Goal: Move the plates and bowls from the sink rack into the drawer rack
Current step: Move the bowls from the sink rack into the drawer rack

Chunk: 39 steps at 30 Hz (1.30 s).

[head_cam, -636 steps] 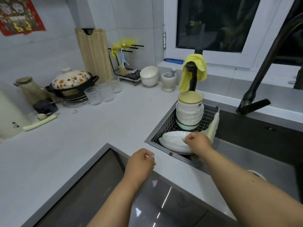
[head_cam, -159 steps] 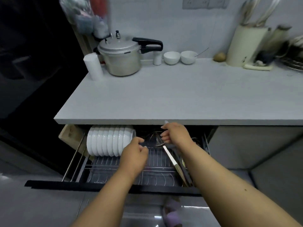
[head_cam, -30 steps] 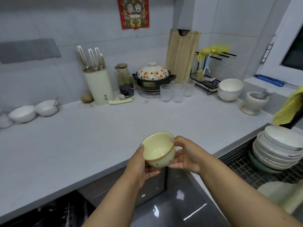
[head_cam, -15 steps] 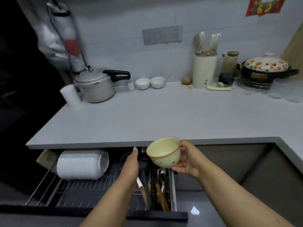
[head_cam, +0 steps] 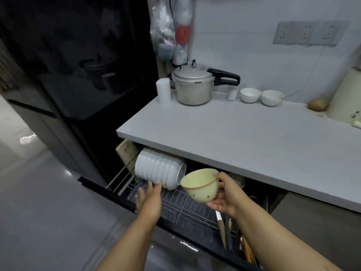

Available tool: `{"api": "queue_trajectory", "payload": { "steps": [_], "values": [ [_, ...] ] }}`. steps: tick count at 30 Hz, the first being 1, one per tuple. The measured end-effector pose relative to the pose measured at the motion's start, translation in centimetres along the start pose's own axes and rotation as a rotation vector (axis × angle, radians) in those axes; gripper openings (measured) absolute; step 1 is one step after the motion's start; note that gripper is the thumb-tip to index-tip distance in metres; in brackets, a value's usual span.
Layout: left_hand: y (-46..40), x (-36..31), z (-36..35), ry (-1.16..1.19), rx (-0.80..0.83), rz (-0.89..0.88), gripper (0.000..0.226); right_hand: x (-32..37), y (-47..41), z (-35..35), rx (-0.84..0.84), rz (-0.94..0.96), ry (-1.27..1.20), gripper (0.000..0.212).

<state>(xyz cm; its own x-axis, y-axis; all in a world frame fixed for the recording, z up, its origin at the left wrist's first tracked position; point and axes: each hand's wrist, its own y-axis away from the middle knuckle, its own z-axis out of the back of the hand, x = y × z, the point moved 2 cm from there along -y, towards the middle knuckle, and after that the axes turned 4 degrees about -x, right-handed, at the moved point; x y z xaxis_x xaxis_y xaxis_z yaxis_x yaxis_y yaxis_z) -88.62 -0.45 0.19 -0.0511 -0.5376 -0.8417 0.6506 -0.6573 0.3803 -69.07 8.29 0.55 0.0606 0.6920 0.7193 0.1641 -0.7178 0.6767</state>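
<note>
While the left hand (head_cam: 149, 200) spreads flat, right hand (head_cam: 224, 196) fingers (head_cam: 216, 175) clasp the left-tilted bowl (head_cam: 200, 185).

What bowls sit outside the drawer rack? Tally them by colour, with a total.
White bowls on the countertop: 2
Cream bowl in the right hand: 1
Total: 3

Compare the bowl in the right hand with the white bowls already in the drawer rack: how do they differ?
The yellow bowl is pale yellow with a brown rim and small dots; the white bowls are plain white. The yellow bowl is single, gripped by the right hand above the drawer rack; the white bowls are nested in a row on their sides in it. Both are tipped, not upright.
</note>
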Motion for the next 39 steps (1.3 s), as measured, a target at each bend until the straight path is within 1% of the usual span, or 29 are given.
{"api": "queue_trajectory", "payload": {
  "steps": [3, 7, 11, 13, 16, 19, 24, 29, 31, 32, 34, 35, 37, 39],
  "values": [
    [-2.6, 0.4, 2.2, -0.037, -0.054, 0.006, 0.059, 0.2, -2.3, -3.2, 0.023, -0.014, 0.037, 0.052],
    [-7.0, 0.3, 4.7, -0.152, -0.107, 0.003, 0.061, 0.8, -5.9, -7.6, 0.05, -0.031, 0.113, 0.047],
    [-11.5, 0.1, 6.5, -0.244, -0.179, 0.059, 0.061, 1.5, -10.1, -11.6, 0.064, -0.04, 0.21, 0.045],
    [-13.4, 0.4, 7.2, -0.313, -0.196, 0.061, 0.063, 1.6, -12.4, -13.5, 0.079, -0.046, 0.256, 0.044],
    [-15.8, 1.7, 8.3, -0.46, -0.198, 0.017, 0.067, 1.1, -15.4, -16.2, 0.092, -0.064, 0.308, 0.04],
    [-17.6, 3.1, 9.3, -0.599, -0.202, -0.022, 0.07, -0.4, -17.8, -18.4, 0.072, -0.096, 0.36, 0.041],
    [-20.6, 4.9, 11.1, -0.776, -0.216, -0.062, 0.072, -4.0, -20.7, -22.0, 0.016, -0.126, 0.44, 0.048],
    [-24.0, 7.3, 12.3, -0.86, -0.212, -0.139, 0.071, -8.1, -22.5, -25.3, -0.017, -0.145, 0.493, 0.041],
    [-24.9, 8.1, 12.6, -0.891, -0.221, -0.185, 0.071, -9.6, -23.1, -26.7, -0.032, -0.141, 0.487, 0.047],
    [-25.4, 8.5, 12.6, -0.907, -0.227, -0.209, 0.071, -10.4, -23.6, -27.2, -0.032, -0.129, 0.503, 0.058],
    [-26.2, 9.1, 12.7, -0.934, -0.242, -0.257, 0.071, -12.7, -26.0, -27.7, -0.028, -0.098, 0.554, 0.086],
    [-26.5, 9.2, 12.6, -0.936, -0.254, -0.285, 0.073, -13.6, -27.0, -27.9, -0.037, -0.091, 0.578, 0.095],
    [-27.2, 9.2, 12.6, -0.931, -0.279, -0.337, 0.078, -15.3, -29.2, -28.2, -0.046, -0.085, 0.62, 0.101],
    [-27.8, 9.2, 12.7, -0.941, -0.285, -0.377, 0.079, -15.4, -29.6, -29.2, -0.042, -0.09, 0.665, 0.104]
  ]
}}
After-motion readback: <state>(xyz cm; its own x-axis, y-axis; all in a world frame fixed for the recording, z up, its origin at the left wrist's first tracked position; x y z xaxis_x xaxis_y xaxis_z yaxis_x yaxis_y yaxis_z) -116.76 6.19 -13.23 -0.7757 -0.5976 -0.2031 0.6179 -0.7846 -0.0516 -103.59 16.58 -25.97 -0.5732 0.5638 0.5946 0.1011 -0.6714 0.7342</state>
